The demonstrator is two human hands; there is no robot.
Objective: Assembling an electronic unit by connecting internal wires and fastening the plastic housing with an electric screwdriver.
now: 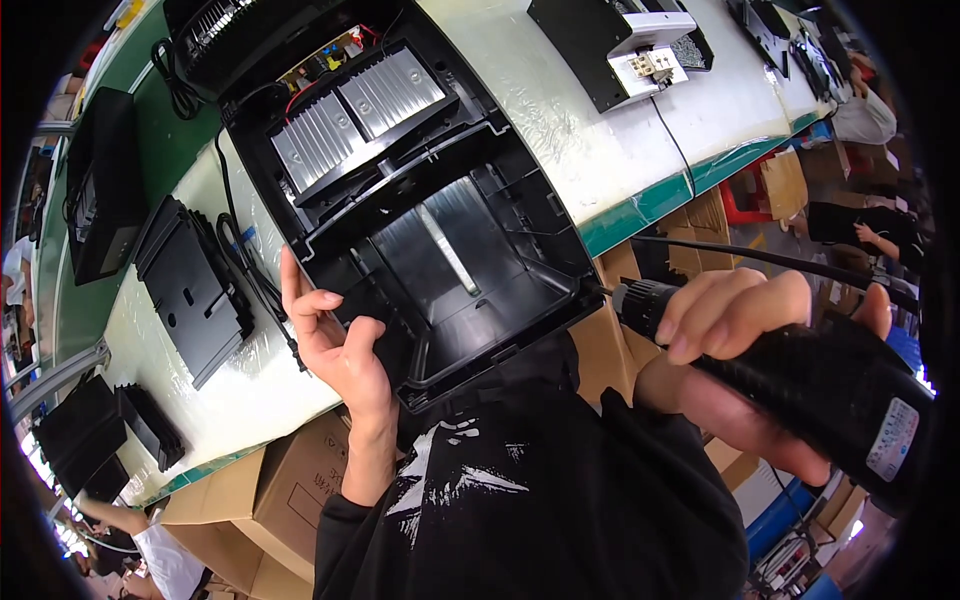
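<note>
Film-covered counter (255, 395) underneath, a slotted black panel (192, 290) lying at left. Along we come: left hand (345, 350) spread, nothing visibly gripped, beside the open black housing (400, 255), which sits centre, overhanging the near edge. And right, the right hand (740, 312) wraps a power screwdriver (785, 370), tip at the housing's corner: screw work, seemingly, calling next for steady alignment.

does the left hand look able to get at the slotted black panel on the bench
Probably yes: the left hand looks empty, with just black cable between it and the slotted black panel.
</note>
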